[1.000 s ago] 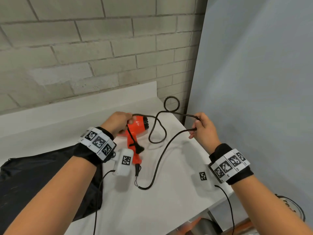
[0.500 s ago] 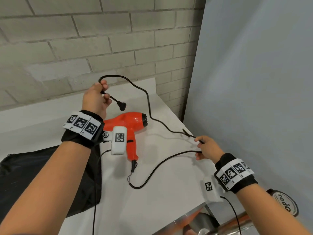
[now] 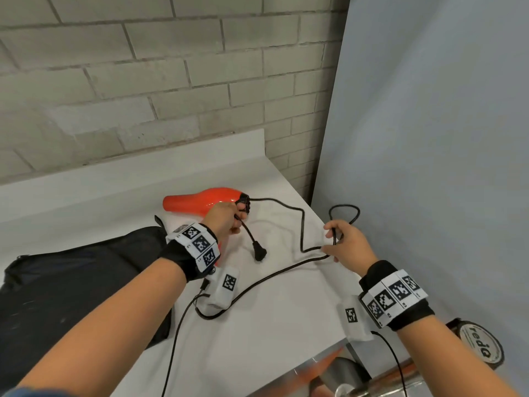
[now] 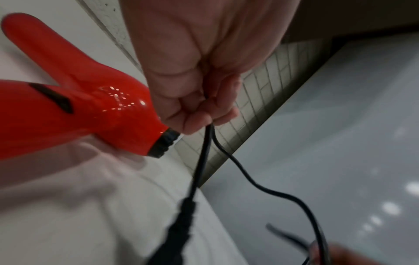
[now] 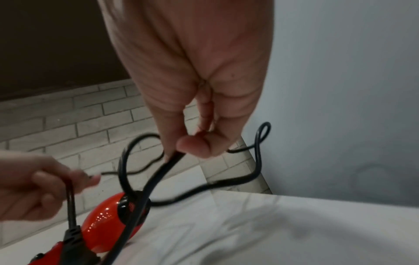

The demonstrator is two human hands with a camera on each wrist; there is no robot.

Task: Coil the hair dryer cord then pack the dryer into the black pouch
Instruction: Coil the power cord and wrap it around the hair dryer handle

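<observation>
The orange-red hair dryer (image 3: 204, 201) lies on the white table (image 3: 272, 319), nozzle end to the left. My left hand (image 3: 226, 222) hovers over its rear end and pinches the black cord (image 3: 303, 224) just behind the plug (image 3: 260, 253), which dangles below it. The same pinch shows close up in the left wrist view, fingers (image 4: 199, 116) curled on the cord (image 4: 249, 181) beside the dryer (image 4: 79, 114). My right hand (image 3: 343, 242) grips a small loop of cord (image 5: 258, 143) near the table's right edge. The black pouch (image 3: 71, 296) lies flat at the left.
A brick wall (image 3: 171, 81) runs behind the table and a grey panel (image 3: 429, 138) closes the right side. Past the table's front right edge sit a metal fixture (image 3: 343, 379) and a round labelled object (image 3: 481, 348). Thin sensor cables (image 3: 177, 339) hang from both wrists.
My left hand came down from high at the back left to the dryer's rear, bringing the plug end with it. My right hand moved up and back, now holding a loop.
</observation>
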